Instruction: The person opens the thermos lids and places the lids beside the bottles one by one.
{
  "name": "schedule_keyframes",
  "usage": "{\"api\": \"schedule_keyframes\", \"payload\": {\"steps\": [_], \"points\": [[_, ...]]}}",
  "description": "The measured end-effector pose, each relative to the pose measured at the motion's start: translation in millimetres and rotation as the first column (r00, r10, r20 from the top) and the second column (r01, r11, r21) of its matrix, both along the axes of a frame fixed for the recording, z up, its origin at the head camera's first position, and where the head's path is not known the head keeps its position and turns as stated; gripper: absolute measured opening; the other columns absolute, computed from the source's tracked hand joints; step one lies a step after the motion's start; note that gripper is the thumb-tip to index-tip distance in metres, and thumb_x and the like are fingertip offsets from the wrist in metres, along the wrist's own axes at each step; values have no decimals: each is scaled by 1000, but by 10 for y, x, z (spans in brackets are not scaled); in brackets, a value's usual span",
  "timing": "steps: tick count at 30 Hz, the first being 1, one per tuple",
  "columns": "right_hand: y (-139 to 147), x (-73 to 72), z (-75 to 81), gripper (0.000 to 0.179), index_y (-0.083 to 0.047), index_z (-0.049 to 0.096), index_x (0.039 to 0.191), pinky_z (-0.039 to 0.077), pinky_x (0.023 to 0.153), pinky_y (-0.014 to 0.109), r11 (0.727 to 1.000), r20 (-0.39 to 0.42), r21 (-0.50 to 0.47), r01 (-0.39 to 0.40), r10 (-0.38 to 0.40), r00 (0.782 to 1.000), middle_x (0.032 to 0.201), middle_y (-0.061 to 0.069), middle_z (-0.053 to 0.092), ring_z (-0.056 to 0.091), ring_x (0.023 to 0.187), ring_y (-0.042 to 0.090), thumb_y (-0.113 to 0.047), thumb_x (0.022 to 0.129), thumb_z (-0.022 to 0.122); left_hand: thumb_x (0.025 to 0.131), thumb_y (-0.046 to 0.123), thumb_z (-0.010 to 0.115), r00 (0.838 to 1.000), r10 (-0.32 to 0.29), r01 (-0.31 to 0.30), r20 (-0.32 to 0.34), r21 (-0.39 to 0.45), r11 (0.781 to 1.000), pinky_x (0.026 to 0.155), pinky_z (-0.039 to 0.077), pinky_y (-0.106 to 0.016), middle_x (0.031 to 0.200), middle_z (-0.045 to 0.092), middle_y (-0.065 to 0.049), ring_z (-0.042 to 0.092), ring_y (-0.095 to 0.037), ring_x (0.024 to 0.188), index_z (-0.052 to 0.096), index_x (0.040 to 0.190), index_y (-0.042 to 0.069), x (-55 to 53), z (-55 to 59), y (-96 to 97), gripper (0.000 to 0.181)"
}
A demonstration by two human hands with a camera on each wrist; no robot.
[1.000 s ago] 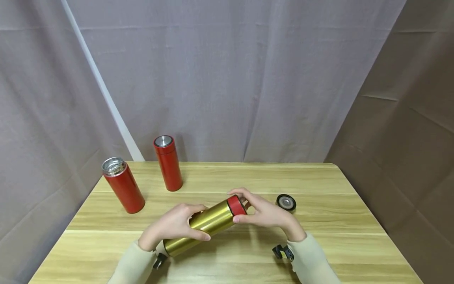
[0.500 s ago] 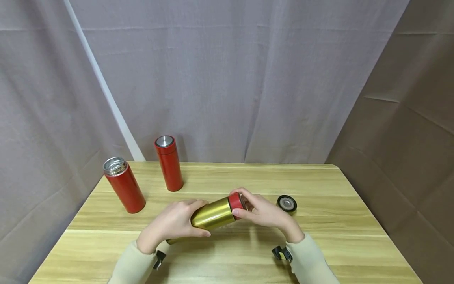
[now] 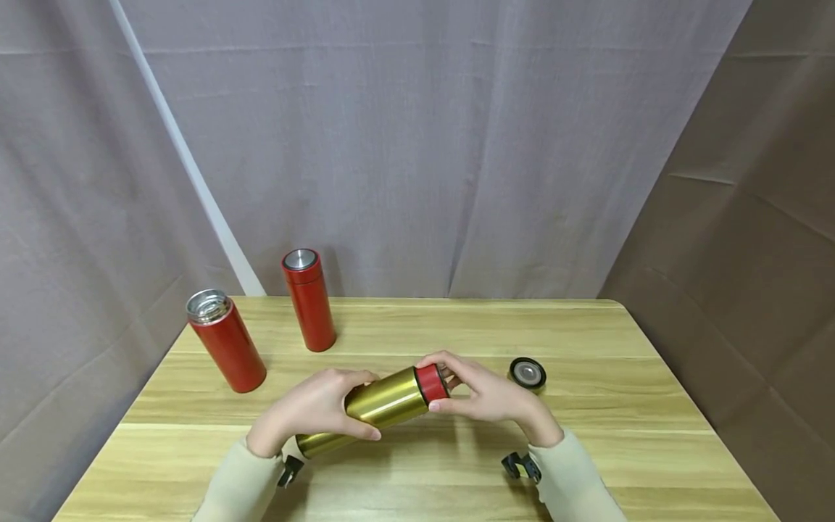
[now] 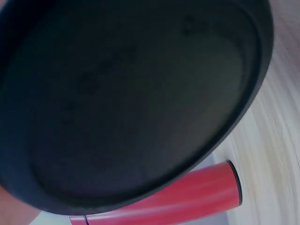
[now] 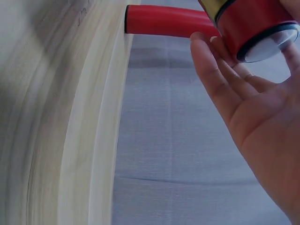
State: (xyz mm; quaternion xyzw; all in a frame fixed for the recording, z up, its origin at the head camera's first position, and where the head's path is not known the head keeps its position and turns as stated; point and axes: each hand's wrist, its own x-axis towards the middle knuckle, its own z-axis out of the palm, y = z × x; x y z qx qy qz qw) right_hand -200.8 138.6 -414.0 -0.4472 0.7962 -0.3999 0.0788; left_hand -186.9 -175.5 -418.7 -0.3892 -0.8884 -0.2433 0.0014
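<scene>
A gold thermos flask [image 3: 385, 400] lies tilted across the middle of the head view, its top end pointing right. My left hand [image 3: 321, 407] grips its body from above, thumb along the near side. On the flask's top end sits a red lid [image 3: 431, 383] with a silvery end face, plain in the right wrist view. My right hand [image 3: 479, 388] holds this lid [image 5: 255, 23] between thumb and fingers. The flask's dark round base [image 4: 140, 103] fills much of the left wrist view.
Back left, a closed red thermos [image 3: 312, 304] stands upright. An uncapped red thermos [image 3: 231, 348] with a bare steel mouth stands further left. A black-rimmed round lid [image 3: 527, 373] lies upturned beyond my right wrist. Grey curtains hang behind the wooden table [image 3: 587, 449].
The gold flask's tilt has shifted a little, its base end dipping from view and showing again. Both hands stay on it, the right fingers shifting slightly around the lid.
</scene>
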Motion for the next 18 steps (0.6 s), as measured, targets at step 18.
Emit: {"api": "schedule_keyframes", "payload": {"steps": [18], "points": [[-52,-25,-2,49,-17,41,145,56,83,33,976,126,24,216,-217,968,107,1,65,66,94,15,-32,103,59,70,59,83,972,137,-147,-193,-38,988,62,45,-25,98,65,12,53,0,73,64,126,23,89,76,115,70]]}}
